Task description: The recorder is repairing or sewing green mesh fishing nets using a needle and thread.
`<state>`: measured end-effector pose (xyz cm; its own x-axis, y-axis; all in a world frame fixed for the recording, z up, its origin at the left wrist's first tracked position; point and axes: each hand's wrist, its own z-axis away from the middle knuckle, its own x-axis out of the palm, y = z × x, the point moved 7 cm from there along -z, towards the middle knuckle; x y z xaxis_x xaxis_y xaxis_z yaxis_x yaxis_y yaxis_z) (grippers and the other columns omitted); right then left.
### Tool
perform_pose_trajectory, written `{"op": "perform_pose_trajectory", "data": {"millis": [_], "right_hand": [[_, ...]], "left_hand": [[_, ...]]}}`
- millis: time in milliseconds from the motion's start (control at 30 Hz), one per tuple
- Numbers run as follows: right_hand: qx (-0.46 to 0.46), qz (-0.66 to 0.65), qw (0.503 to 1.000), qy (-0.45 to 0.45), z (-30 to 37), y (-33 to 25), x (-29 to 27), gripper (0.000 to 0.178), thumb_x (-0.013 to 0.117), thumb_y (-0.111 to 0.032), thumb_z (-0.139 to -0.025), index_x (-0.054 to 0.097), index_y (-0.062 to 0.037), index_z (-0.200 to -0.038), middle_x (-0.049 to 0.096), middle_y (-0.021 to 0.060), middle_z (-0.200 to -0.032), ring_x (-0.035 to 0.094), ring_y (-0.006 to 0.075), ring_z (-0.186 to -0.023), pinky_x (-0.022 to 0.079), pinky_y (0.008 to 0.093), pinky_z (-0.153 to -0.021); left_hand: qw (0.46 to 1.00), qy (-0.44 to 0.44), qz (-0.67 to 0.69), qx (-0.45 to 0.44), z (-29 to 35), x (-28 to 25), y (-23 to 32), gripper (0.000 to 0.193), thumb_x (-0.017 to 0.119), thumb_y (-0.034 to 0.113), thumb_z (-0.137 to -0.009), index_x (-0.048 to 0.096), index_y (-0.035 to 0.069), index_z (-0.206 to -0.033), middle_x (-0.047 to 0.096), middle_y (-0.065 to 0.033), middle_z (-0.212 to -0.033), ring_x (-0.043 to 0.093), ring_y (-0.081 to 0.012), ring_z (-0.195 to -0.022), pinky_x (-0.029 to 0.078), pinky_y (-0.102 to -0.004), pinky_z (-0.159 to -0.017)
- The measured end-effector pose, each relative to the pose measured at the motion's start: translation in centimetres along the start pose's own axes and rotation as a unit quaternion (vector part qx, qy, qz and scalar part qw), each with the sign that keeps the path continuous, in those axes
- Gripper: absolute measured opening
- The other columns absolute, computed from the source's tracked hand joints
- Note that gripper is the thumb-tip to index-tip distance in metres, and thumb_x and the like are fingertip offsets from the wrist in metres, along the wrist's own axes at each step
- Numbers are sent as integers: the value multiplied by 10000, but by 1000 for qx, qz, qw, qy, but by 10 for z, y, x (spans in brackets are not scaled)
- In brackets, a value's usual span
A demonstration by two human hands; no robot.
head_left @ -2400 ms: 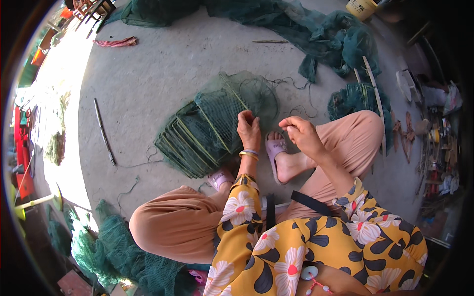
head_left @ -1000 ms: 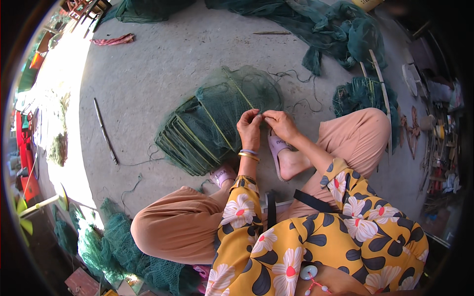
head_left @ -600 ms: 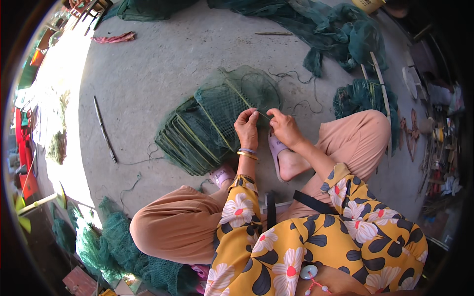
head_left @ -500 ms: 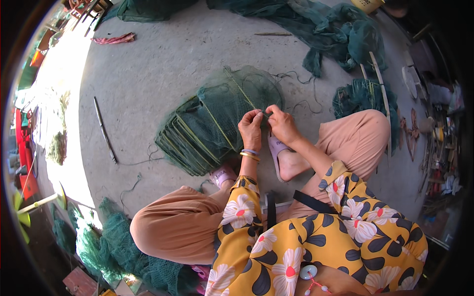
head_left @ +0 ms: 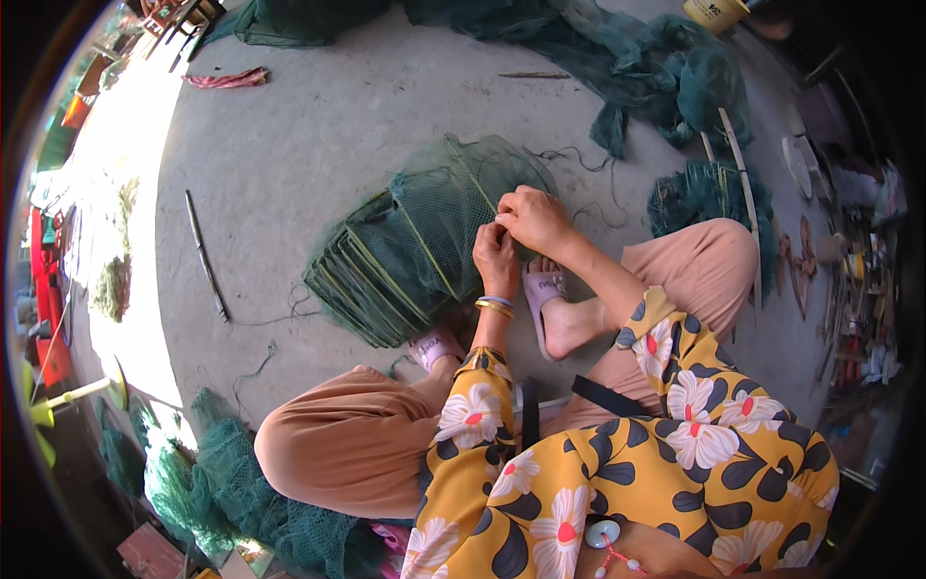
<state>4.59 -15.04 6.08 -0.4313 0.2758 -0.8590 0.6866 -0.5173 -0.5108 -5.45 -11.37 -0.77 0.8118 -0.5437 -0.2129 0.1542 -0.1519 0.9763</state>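
Note:
A collapsible green net trap lies on the floor before my feet, its yellowish-edged frames stacked close at the left and its mesh spread out at the right. Over its right side my left hand is closed, fingertips pinching the edge of the netting. My right hand is closed too, its fingers bent down against the left fingertips; whatever thin thing it pinches is hidden. Loose dark cord trails over the floor just beyond the trap's right end.
A dark rod lies left of the trap. More green netting is heaped at the far side and lower left. Another netted bundle with pale sticks stands by my right knee. A reddish cloth lies far left.
My right hand has moved a little left and away from me, turning over so it now covers the left fingertips. My left hand has shifted slightly toward me. The trap has barely moved.

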Motion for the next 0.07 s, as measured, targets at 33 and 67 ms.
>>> {"op": "perform_pose_trajectory", "data": {"millis": [33, 67], "right_hand": [[-11, -1, 999, -45, -9, -10, 20, 251, 672, -211, -748, 651, -52, -941, 631, 126, -840, 630, 322, -784, 504, 422, -724], [-3, 27, 997, -75, -11, -2, 15, 255, 683, -240, -744, 656, -58, -921, 646, 149, -891, 638, 325, -828, 507, 421, -761]], "left_hand": [[1000, 19, 7, -4, 1, -15, -13, 117, 598, 60, -839, 632, -28, -910, 633, -100, -846, 584, -183, -735, 471, -294, -688], [999, 5, 30, -35, 1, -4, -12, 119, 597, 82, -857, 642, 3, -934, 637, -114, -856, 582, -230, -717, 472, -303, -692]]}}
